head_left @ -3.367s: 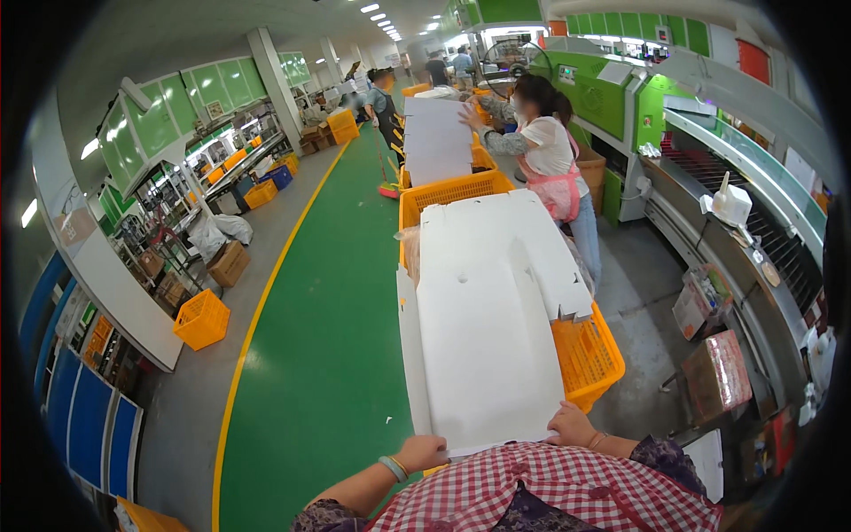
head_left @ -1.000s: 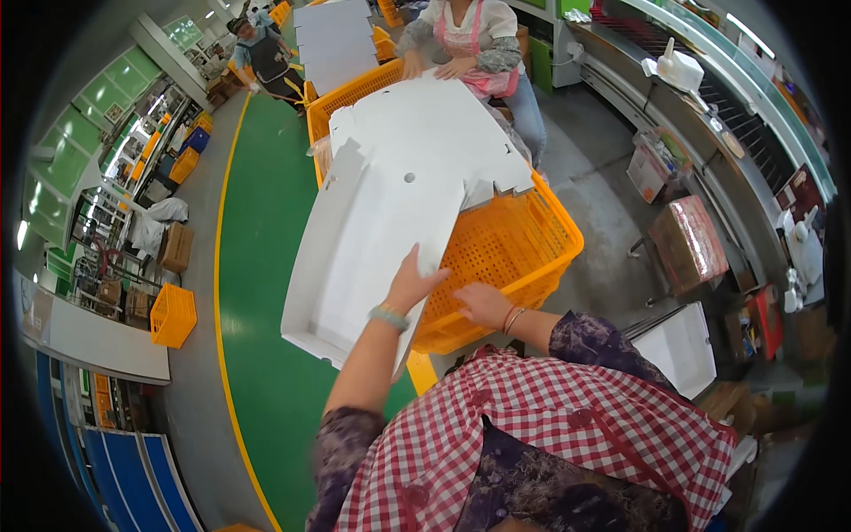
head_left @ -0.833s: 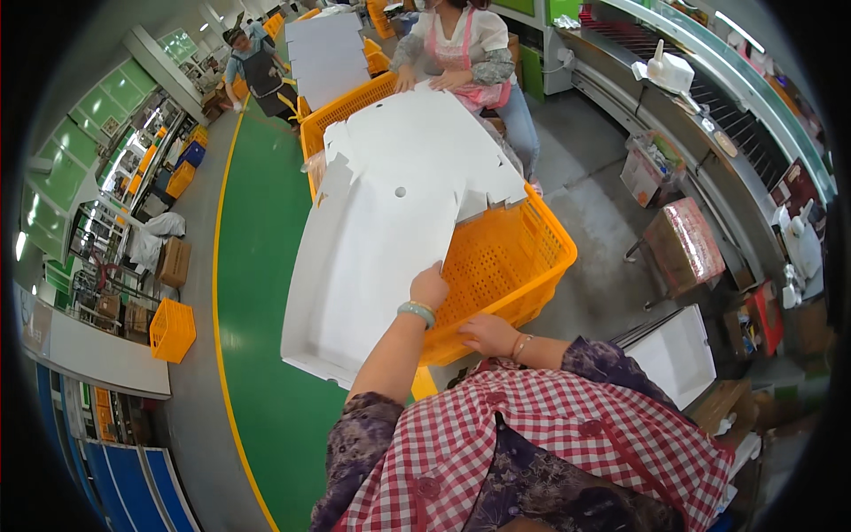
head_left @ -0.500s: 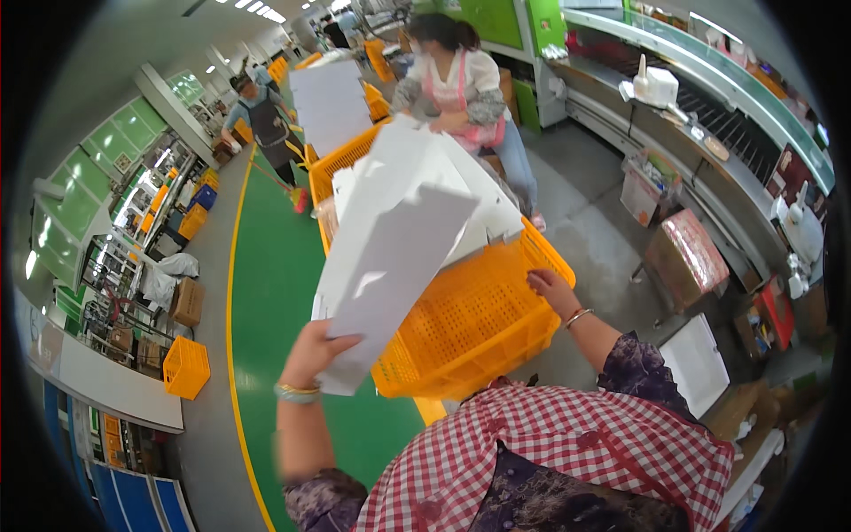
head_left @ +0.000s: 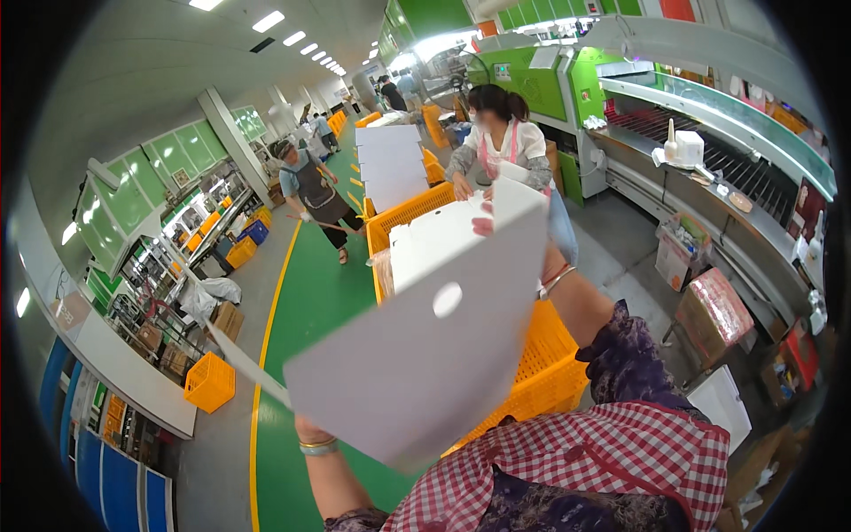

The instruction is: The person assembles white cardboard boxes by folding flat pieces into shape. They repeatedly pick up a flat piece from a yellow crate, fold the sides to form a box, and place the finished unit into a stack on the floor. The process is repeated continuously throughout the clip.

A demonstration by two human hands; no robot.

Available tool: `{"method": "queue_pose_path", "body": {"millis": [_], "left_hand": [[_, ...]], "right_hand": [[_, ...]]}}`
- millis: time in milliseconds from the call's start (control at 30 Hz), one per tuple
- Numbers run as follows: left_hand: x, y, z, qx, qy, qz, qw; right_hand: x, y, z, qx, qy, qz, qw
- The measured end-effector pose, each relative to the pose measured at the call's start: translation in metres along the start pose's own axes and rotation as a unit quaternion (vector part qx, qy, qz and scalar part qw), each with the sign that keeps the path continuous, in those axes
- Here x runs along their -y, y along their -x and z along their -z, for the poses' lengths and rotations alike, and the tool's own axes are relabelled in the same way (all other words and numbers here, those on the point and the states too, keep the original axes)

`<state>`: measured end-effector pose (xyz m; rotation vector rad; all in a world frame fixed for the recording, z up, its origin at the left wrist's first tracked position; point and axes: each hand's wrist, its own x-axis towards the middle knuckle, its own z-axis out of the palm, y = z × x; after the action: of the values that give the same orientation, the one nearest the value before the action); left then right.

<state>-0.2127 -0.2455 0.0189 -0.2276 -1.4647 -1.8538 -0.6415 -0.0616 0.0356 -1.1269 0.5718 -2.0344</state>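
Note:
A large white cardboard box blank [head_left: 399,363], with a round hole and folded flaps, is held tilted up before me. My left hand [head_left: 312,431] grips its lower left corner, the fingers mostly hidden behind the board. My right hand [head_left: 552,261] is at its upper right end, partly covered by a raised flap [head_left: 516,199]; some fingertips show past the flap's left side. Behind the blank stands a yellow plastic crate [head_left: 548,355] with perforated walls. More white cardboard pieces [head_left: 425,239] lie in the far part of the crate.
A co-worker in a pink apron [head_left: 501,146] handles white card across the crate. Another person in a dark apron [head_left: 315,191] stands on the green walkway with a long-handled tool. A stack of white sheets [head_left: 390,164] is beyond; a conveyor machine [head_left: 709,133] runs along the right.
The board has swung from upright at the left to across my front, showing its hole and flaps. My right hand has moved from the crate onto it. The view has tilted up.

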Motion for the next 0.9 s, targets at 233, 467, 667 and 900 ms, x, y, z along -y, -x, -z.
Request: {"method": "queue_pose_path", "body": {"millis": [233, 467, 667, 900], "left_hand": [[0.003, 0.023, 0.023, -0.100, 0.012, 0.029, 0.994], [-0.017, 0.023, 0.022, -0.054, -0.020, 0.052, 0.997], [-0.048, -0.009, -0.020, -0.143, -0.155, 0.040, 0.977], [-0.090, -0.038, -0.053, 0.052, -0.374, 0.112, 0.919]], "right_hand": [[-0.014, 0.029, -0.039, 0.101, -0.110, -0.001, 0.989], [0.027, 0.053, -0.091, -0.149, 0.152, -0.051, 0.976], [0.029, 0.057, -0.136, -0.113, 0.354, -0.131, 0.919], [0.020, 0.063, -0.137, -0.051, 0.481, -0.114, 0.868]]}}
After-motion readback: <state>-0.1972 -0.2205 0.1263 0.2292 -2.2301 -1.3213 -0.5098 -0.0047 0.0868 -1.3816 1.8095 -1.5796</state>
